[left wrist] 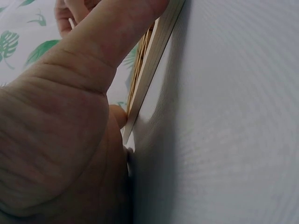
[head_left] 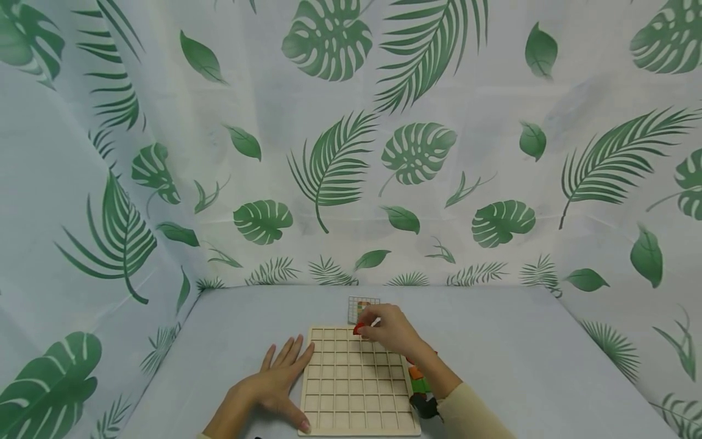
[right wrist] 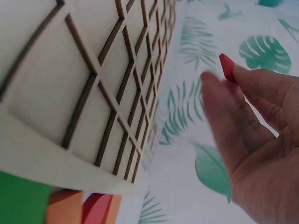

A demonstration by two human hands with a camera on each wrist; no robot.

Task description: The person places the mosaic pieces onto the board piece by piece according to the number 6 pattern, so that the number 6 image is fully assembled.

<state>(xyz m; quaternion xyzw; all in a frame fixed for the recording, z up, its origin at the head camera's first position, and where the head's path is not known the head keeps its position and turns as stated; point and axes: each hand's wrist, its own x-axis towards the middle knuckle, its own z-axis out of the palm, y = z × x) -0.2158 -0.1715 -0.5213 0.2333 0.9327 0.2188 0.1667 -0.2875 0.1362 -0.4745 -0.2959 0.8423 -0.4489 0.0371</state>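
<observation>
A pale wooden grid board (head_left: 351, 386) with rows of square recesses lies on the table. My right hand (head_left: 390, 329) pinches a small red piece (right wrist: 227, 68) between thumb and fingers, over the board's far edge. My left hand (head_left: 276, 381) lies spread along the board's left side, its thumb at the near left corner and its fingertips by the upper left edge. In the left wrist view, the thumb (left wrist: 112, 32) reaches across to the board's side wall (left wrist: 152, 65).
Behind the board lies a small card (head_left: 353, 310) printed with a coloured grid, partly covered by the right hand. Along the board's right side are a green piece (head_left: 420, 385), an orange piece (head_left: 415, 372) and a black item (head_left: 423, 405). A leaf-patterned cloth (head_left: 351, 183) hangs behind the table.
</observation>
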